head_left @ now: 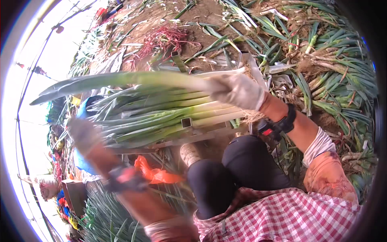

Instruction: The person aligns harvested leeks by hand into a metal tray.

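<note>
My right hand, in a pale glove, is closed round the white root end of a long green onion. Its green leaves stretch away to the left, above a row of other green onions. That row lies side by side on a low metal rack, roots to the right and leaves to the left. My left hand, gloved and smeared by motion, is beside the leaf ends of the row; its fingers cannot be made out.
Loose green onions are heaped on the ground at the right. Red string lies on the soil beyond the rack. An orange plastic bag is near my knees, and more green onions are piled at lower left. A cardboard box stands beside them.
</note>
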{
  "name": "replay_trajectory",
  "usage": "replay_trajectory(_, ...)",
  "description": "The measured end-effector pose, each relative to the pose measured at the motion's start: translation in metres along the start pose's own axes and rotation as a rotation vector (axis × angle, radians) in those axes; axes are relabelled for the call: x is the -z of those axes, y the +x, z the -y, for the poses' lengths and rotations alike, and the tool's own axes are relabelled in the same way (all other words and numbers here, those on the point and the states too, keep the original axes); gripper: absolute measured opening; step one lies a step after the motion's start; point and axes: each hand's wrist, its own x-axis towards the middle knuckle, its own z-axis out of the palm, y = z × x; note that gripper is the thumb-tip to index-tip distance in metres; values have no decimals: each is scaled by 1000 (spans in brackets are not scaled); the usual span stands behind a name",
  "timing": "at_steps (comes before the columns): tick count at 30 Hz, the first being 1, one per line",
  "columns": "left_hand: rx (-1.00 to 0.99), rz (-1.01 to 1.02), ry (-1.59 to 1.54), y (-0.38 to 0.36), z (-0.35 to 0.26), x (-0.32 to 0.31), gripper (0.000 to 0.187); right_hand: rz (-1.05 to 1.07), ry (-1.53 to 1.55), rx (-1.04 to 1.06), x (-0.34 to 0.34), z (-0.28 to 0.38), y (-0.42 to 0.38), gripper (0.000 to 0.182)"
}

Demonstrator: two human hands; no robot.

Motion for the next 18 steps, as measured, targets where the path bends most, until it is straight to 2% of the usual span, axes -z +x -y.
replay_trajectory(1, -81, 44, 59, -9, -49, -32, 23, -36, 32, -53, 7, -11, -4, 41)
replay_trajectory(2, -156, -81, 140, -21, -36, -76, 23, -73, 66, -104, 13, -22, -8, 41)
replay_trajectory(3, -113, -82, 99, -37, -91, -72, 22, -113, 101, -154, 20, -33, -11, 41)
replay_trajectory(4, -70, -86, 57, -52, -144, -69, 20, -110, -288, -105, 36, -18, -8, 42)
replay_trajectory(6, -488, -298, 315, -89, -153, -84, 14, -174, -248, 21, 45, 5, 5, 43)
replay_trajectory(7, -703, -393, 445, -100, -157, -89, 21, -310, -571, 153, 46, 0, 5, 42)
replay_trajectory(8, -924, -489, 574, -106, -156, -91, 31, -322, -554, 197, 47, -6, 11, 41)
replay_trajectory(10, -1004, -725, 610, -104, -120, -79, 39, -333, -598, 139, 39, -9, 16, 40)
replay_trajectory(11, -884, -752, 899, -112, -118, -60, 40, -326, -593, 133, 31, -4, 15, 40)
replay_trajectory(12, -742, -767, 1186, -119, -115, -45, 41, -245, -492, -55, 18, 4, 11, 40)
replay_trajectory(13, -792, -740, 1526, -110, -54, -45, 39, -168, -386, -242, 9, 8, 7, 40)
replay_trajectory(14, -878, -732, 1853, -101, 7, -44, 36, -170, -377, -250, -8, -19, 4, 40)
replay_trajectory(15, -878, -604, 2173, -96, 20, -34, 36, -196, -249, -55, -36, -67, 0, 40)
replay_trajectory(16, -849, -356, 2564, -91, 26, -22, 37, -215, -185, 37, -47, -78, -5, 40)
replay_trajectory(17, -653, -433, 2585, -83, 73, -25, 37, -228, -124, 129, -58, -90, -9, 40)
replay_trajectory(18, -520, -69, 2922, -74, 84, -19, 38, -124, -409, 55, -69, -82, -18, 38)
